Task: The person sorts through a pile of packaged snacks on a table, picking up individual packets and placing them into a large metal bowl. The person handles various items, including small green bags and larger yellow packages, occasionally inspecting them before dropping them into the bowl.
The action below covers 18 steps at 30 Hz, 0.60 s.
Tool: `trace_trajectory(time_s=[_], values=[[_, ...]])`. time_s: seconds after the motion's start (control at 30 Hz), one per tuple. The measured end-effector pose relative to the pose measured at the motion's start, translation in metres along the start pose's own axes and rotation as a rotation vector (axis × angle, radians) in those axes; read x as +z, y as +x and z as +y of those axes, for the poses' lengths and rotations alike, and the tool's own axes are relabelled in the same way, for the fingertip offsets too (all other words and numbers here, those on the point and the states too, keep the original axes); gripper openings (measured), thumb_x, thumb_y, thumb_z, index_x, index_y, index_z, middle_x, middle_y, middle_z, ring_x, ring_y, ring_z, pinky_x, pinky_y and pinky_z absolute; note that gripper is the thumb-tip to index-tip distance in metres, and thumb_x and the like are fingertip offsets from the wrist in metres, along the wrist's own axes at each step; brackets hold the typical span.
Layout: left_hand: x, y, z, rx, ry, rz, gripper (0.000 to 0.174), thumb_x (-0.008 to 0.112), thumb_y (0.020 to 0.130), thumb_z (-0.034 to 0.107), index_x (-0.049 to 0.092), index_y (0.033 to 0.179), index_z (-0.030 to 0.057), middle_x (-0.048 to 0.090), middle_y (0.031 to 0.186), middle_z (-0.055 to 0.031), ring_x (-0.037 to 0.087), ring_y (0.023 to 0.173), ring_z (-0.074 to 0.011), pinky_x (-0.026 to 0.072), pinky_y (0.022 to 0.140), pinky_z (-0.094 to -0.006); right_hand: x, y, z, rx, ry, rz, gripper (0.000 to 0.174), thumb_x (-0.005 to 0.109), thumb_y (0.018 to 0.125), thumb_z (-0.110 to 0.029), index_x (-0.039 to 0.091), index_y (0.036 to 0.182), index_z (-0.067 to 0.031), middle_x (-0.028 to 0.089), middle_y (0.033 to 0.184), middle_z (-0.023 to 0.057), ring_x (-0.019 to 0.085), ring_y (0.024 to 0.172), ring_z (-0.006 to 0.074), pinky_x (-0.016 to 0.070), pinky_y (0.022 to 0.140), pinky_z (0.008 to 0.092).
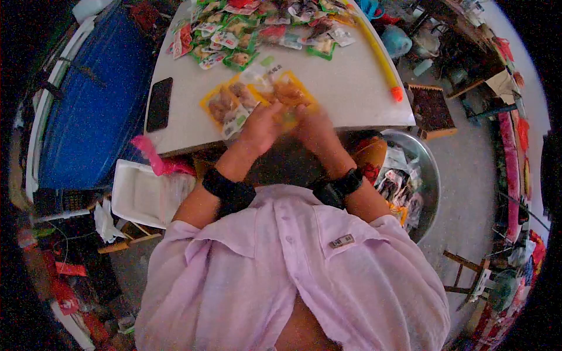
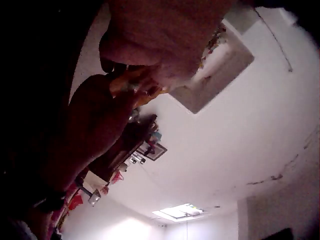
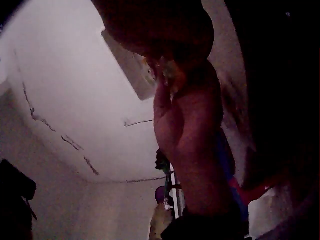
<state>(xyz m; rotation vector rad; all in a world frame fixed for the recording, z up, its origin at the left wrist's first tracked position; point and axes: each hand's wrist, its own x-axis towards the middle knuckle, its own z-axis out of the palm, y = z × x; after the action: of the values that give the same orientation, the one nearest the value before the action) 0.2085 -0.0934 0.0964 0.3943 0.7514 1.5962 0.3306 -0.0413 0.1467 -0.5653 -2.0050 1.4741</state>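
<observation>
In the head view my left hand (image 1: 263,126) and right hand (image 1: 316,128) are close together over the front edge of the table. Between them they pinch a yellow-edged snack packet (image 1: 287,119), blurred and partly covered by the fingers. Just beyond, another yellow-edged packet (image 1: 287,90) with brown food inside overlaps it. To the left, a third such packet (image 1: 219,108) lies beside the left hand. In the left wrist view, the orange-yellow packet (image 2: 122,84) shows between both hands. The right wrist view is dark, with the packet (image 3: 172,77) mostly hidden by the hands.
A heap of green and red packets (image 1: 240,38) covers the table's far side. A phone (image 1: 159,104) lies at the left, a yellow stick with an orange tip (image 1: 374,47) along the right. Below stand a white foam box (image 1: 126,196) and a metal basin (image 1: 433,181) holding packets.
</observation>
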Motion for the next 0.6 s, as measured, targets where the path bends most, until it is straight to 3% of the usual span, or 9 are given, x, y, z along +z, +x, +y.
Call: trace_trajectory(time_s=[0.03, 0.1, 0.13, 0.27, 0.3, 0.37, 0.47, 0.57, 0.6], values=[[0.008, -0.009, 0.008, -0.002, 0.107, -0.002, 0.029, 0.048, 0.075, 0.016, 0.042, 0.102, 0.0081, 0.049, 0.096, -0.0049, 0.048, 0.088, -0.0202, 0.0388, 0.077, -0.0322, -0.008, -0.001, -0.016, -0.016, -0.394, -0.046, 0.031, 0.042, 0.077, -0.012, 0.042, 0.106, -0.0017, 0.049, 0.102, 0.0084, 0.049, 0.091, 0.0188, 0.0401, 0.076, 0.0275], [0.004, -0.025, 0.016, 0.133, 0.534, 0.078, 0.027, 0.050, 0.074, 0.018, 0.045, 0.099, 0.0077, 0.050, 0.093, -0.0052, 0.048, 0.085, -0.0200, 0.0394, 0.075, -0.0309, -0.012, -0.002, -0.014, -0.109, -0.456, -0.040, 0.031, 0.042, 0.077, -0.011, 0.042, 0.106, -0.0003, 0.048, 0.104, 0.0096, 0.047, 0.094, 0.0204, 0.0375, 0.080, 0.0290], [-0.005, -0.033, 0.018, 0.260, 0.851, 0.150, 0.025, 0.051, 0.073, 0.019, 0.047, 0.096, 0.0076, 0.050, 0.090, -0.0057, 0.049, 0.082, -0.0199, 0.0397, 0.073, -0.0299, -0.013, -0.003, 0.004, -0.165, -0.127, 0.018, 0.031, 0.042, 0.076, -0.010, 0.042, 0.106, 0.0002, 0.047, 0.105, 0.0103, 0.046, 0.096, 0.0212, 0.0361, 0.082, 0.0298], [-0.018, -0.057, 0.036, 0.710, 1.859, 0.316, 0.032, 0.055, 0.068, 0.023, 0.048, 0.094, 0.0063, 0.050, 0.084, -0.0084, 0.048, 0.081, -0.0266, 0.0389, 0.072, -0.0343, -0.024, -0.015, 0.025, 0.056, 0.714, 0.075, 0.035, 0.042, 0.077, -0.011, 0.037, 0.110, 0.0014, 0.044, 0.109, 0.0125, 0.044, 0.099, 0.0231, 0.0338, 0.085, 0.0311], [-0.024, -0.058, 0.035, 0.767, 1.945, 0.309, 0.032, 0.055, 0.066, 0.022, 0.048, 0.093, 0.0059, 0.050, 0.084, -0.0091, 0.047, 0.082, -0.0276, 0.0383, 0.073, -0.0355, -0.024, -0.020, 0.024, 0.166, 0.929, 0.079, 0.036, 0.042, 0.077, -0.011, 0.036, 0.110, 0.0012, 0.043, 0.110, 0.0126, 0.044, 0.099, 0.0233, 0.0337, 0.085, 0.0311], [-0.041, -0.057, 0.030, 0.882, 2.119, 0.295, 0.032, 0.056, 0.063, 0.020, 0.049, 0.091, 0.0051, 0.049, 0.084, -0.0105, 0.045, 0.085, -0.0296, 0.0370, 0.074, -0.0381, -0.025, -0.027, 0.026, 0.184, 0.864, 0.064, 0.037, 0.042, 0.078, -0.012, 0.033, 0.112, 0.0007, 0.042, 0.110, 0.0114, 0.044, 0.098, 0.0207, 0.0351, 0.083, 0.0293], [-0.059, -0.048, 0.028, 0.921, 2.087, 0.208, 0.023, 0.053, 0.064, 0.016, 0.050, 0.083, 0.0044, 0.050, 0.081, -0.0132, 0.047, 0.081, -0.0299, 0.0383, 0.069, -0.0383, -0.028, -0.039, 0.040, 0.253, 0.914, 0.068, 0.038, 0.042, 0.078, -0.014, 0.033, 0.112, 0.0007, 0.041, 0.111, 0.0122, 0.043, 0.098, 0.0210, 0.0361, 0.082, 0.0291], [-0.060, -0.037, 0.032, 0.592, 2.019, 0.215, 0.013, 0.050, 0.064, 0.014, 0.049, 0.073, 0.0038, 0.050, 0.076, -0.0159, 0.047, 0.077, -0.0320, 0.0384, 0.064, -0.0403, -0.027, -0.048, 0.053, 0.335, 0.963, 0.047, 0.037, 0.045, 0.077, -0.016, 0.037, 0.108, 0.0011, 0.044, 0.108, 0.0133, 0.045, 0.097, 0.0223, 0.0371, 0.082, 0.0306], [-0.057, -0.036, 0.032, 0.619, 1.966, 0.244, 0.013, 0.050, 0.065, 0.015, 0.048, 0.071, 0.0033, 0.050, 0.074, -0.0164, 0.047, 0.074, -0.0330, 0.0381, 0.062, -0.0410, -0.025, -0.049, 0.053, 0.357, 0.968, 0.029, 0.036, 0.046, 0.076, -0.017, 0.039, 0.107, 0.0013, 0.045, 0.106, 0.0135, 0.046, 0.097, 0.0226, 0.0376, 0.082, 0.0311]])
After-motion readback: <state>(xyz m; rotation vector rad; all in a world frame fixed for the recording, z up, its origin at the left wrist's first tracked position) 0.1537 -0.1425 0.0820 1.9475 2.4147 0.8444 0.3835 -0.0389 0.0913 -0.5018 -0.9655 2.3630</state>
